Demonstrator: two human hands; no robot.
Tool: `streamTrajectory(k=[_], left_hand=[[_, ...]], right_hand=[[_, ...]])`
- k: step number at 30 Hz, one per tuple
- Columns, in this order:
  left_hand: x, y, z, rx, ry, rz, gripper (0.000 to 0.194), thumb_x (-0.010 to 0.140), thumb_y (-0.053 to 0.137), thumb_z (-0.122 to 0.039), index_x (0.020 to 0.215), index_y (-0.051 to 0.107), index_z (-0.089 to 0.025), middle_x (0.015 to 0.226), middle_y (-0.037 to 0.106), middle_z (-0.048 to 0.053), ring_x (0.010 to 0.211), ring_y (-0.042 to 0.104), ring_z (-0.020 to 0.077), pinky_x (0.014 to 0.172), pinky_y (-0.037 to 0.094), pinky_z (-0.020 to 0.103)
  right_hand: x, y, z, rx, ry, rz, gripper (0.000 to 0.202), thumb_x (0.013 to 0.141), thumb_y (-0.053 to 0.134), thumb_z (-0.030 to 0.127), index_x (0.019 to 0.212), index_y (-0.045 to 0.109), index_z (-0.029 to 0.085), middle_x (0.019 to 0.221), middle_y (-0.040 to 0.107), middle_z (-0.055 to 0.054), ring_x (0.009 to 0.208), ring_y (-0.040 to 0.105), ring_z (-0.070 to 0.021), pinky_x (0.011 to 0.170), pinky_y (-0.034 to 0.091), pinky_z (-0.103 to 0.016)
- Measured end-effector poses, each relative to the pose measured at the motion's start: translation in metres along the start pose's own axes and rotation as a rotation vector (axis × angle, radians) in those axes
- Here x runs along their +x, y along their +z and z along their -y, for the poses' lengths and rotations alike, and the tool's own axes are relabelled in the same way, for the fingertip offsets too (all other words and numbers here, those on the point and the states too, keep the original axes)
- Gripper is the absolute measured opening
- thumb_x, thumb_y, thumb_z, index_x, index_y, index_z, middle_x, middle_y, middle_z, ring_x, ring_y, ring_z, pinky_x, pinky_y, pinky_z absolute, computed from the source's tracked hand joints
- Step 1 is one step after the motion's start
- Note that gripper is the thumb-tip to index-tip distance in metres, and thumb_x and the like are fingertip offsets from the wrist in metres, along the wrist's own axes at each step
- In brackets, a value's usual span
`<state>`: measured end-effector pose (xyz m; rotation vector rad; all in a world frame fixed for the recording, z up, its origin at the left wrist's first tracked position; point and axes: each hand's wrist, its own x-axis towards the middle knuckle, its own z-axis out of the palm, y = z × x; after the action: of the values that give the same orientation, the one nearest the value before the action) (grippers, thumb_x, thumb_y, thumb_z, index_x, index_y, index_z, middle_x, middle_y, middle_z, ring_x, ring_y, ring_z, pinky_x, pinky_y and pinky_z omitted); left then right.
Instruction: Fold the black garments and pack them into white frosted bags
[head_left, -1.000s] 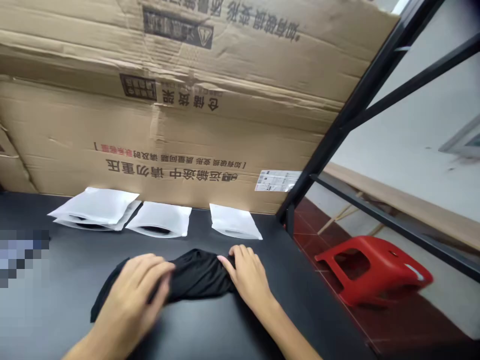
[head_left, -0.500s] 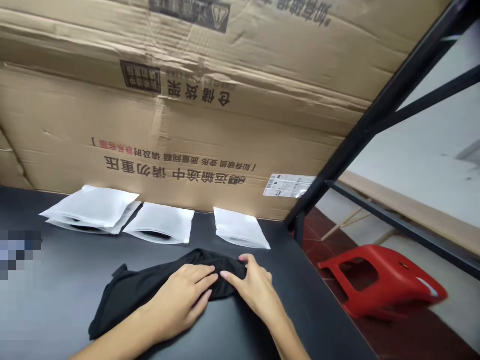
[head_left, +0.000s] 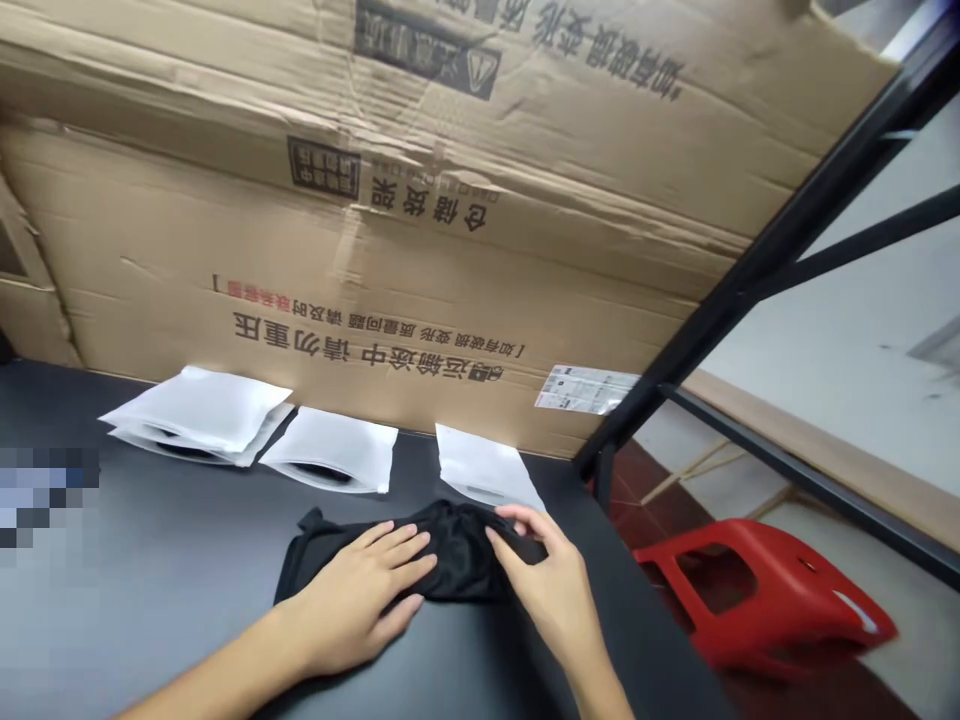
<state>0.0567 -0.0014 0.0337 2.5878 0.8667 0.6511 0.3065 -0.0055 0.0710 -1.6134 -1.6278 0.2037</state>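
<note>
A piece of black cloth (head_left: pixel 465 550) lies bunched on the dark table; what kind of garment or item it is, I cannot make out. My left hand (head_left: pixel 367 590) rests flat on its middle-left part, fingers spread and pressing down. At the cloth's right end, my right hand (head_left: pixel 551 575) pinches the edge between thumb and fingers. Just behind that hand a white zip pouch (head_left: pixel 487 465) lies on the table, its near edge partly covered by the cloth and fingers.
Along the back of the dark table (head_left: pixel 187 540) lie another white pouch (head_left: pixel 337 445) and a stack of white pouches (head_left: pixel 202 410), with something dark inside. A large cardboard sheet (head_left: pixel 172 240) stands behind. Right of the table are a black metal frame (head_left: pixel 690 310) and a red stool (head_left: pixel 787 590).
The cloth's left end has been drawn in toward the right, so it lies shorter. My right hand has moved right with the cloth's right end. The view has shifted slightly.
</note>
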Motion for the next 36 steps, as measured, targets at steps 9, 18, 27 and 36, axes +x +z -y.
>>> streamTrajectory(k=[9,18,27,36], left_hand=[[0.017,-0.005,0.017,-0.657,-0.448,-0.281,0.037,0.101,0.039,-0.037,0.115,0.069,-0.021,0.115,0.074,0.005,0.108,0.068,0.0236,0.098,0.053,0.039],[0.006,0.006,0.018,-0.336,-0.221,-0.197,0.03,0.097,0.049,-0.034,0.121,0.065,-0.027,0.131,0.065,0.006,0.129,0.055,0.025,0.11,0.043,0.041],[0.008,0.027,0.042,-0.42,-0.38,-0.374,0.039,0.082,0.061,-0.015,0.119,0.066,-0.026,0.119,0.07,0.006,0.113,0.065,0.0265,0.105,0.047,0.046],[0.008,0.016,0.04,-0.387,-0.334,-0.338,0.046,0.085,0.054,-0.014,0.13,0.058,-0.023,0.129,0.066,0.007,0.12,0.062,0.0237,0.106,0.049,0.041]], right_hand=[[-0.041,0.043,0.049,0.325,-0.204,0.578,0.048,0.089,0.06,0.025,0.135,0.047,0.028,0.119,0.064,-0.007,0.109,0.061,-0.0213,0.1,0.049,-0.038],[-0.03,0.06,0.021,0.644,0.013,0.223,0.011,0.092,0.044,0.032,0.099,0.049,0.025,0.104,0.063,-0.006,0.114,0.06,-0.0232,0.101,0.048,-0.042],[-0.032,0.063,0.02,0.025,0.193,0.091,0.049,0.068,0.074,0.056,0.106,0.068,0.025,0.103,0.071,-0.011,0.107,0.059,-0.0409,0.1,0.037,-0.058],[-0.022,0.065,0.025,0.249,0.226,0.033,0.041,0.072,0.065,0.028,0.111,0.054,0.024,0.097,0.071,-0.003,0.087,0.069,-0.0248,0.078,0.053,-0.036]])
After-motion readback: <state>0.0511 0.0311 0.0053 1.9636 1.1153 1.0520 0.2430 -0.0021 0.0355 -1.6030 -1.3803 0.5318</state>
